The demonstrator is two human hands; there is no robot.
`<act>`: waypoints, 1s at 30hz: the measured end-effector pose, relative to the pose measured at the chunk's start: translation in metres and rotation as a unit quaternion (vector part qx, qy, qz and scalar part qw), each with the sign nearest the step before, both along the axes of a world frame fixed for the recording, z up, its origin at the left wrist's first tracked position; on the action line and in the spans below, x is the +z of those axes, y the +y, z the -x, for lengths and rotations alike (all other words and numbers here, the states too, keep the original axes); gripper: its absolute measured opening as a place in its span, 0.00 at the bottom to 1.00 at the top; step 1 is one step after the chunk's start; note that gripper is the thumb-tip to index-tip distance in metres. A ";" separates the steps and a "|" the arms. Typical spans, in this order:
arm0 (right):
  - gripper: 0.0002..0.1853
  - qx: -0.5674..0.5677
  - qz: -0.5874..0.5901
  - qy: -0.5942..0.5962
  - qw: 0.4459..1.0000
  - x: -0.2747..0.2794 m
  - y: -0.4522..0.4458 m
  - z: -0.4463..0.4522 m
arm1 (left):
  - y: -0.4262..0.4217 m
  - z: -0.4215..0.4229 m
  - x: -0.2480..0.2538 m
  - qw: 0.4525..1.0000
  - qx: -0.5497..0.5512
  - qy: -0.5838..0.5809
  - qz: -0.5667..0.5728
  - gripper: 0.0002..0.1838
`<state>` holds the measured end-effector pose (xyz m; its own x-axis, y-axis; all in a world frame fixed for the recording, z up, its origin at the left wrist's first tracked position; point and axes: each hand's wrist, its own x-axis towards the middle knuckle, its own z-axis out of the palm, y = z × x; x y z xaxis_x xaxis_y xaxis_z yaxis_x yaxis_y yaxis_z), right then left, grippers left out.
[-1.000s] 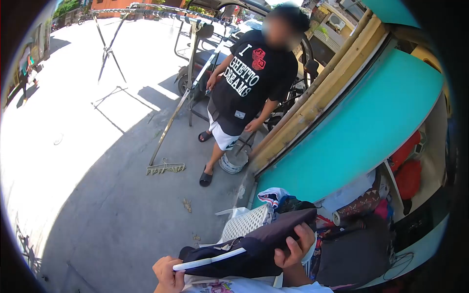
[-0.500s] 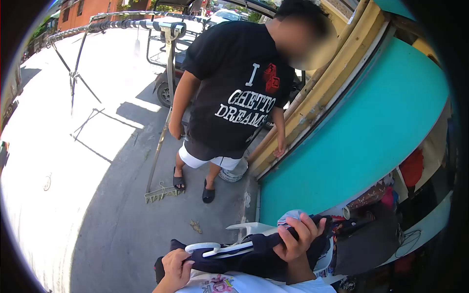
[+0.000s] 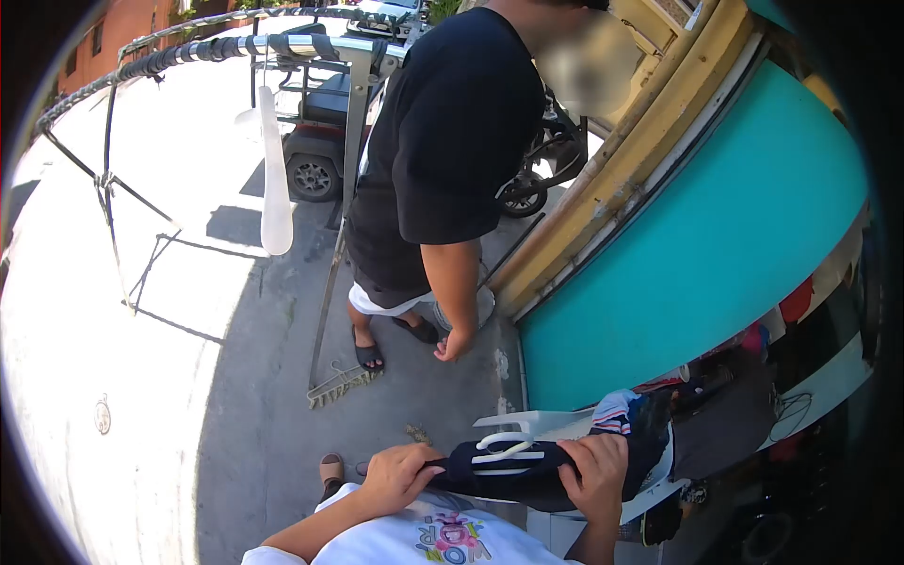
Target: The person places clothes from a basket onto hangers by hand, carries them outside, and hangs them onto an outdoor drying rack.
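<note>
A dark navy garment is stretched between my two hands in front of my white printed shirt. My left hand pinches its left end, fingers closed on the cloth. My right hand grips the other side, the thumb below and the fingers over the top. A white plastic hanger lies against the garment, with its curved hook between my hands. Just beyond my right hand, a striped cloth and dark fabric lie over a white plastic chair.
A person in a black T-shirt stands ahead beside a metal clothes rack. A pale elongated object hangs from its bar. A teal panel borders the right. One more hanger lies near the person's feet.
My hands and the garment have shifted right in view, with my right hand lower along the cloth. The person ahead has turned sideways, one arm now hanging nearer me.
</note>
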<state>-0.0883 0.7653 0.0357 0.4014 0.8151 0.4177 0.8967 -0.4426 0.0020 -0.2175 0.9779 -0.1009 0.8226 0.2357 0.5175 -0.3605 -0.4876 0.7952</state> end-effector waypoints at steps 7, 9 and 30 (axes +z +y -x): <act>0.15 -0.072 -0.044 -0.069 0.994 0.005 0.038 0.028 | 0.069 -0.004 0.020 0.996 -0.079 0.005 -0.033 0.10; 0.15 -0.090 -0.053 -0.068 0.992 0.008 0.037 0.030 | 0.080 -0.007 0.035 0.994 -0.094 0.041 -0.049 0.12; 0.12 -0.472 -0.258 0.106 0.836 -0.038 -0.145 0.163 | -0.078 -0.090 0.061 0.922 -0.347 0.026 -0.173 0.10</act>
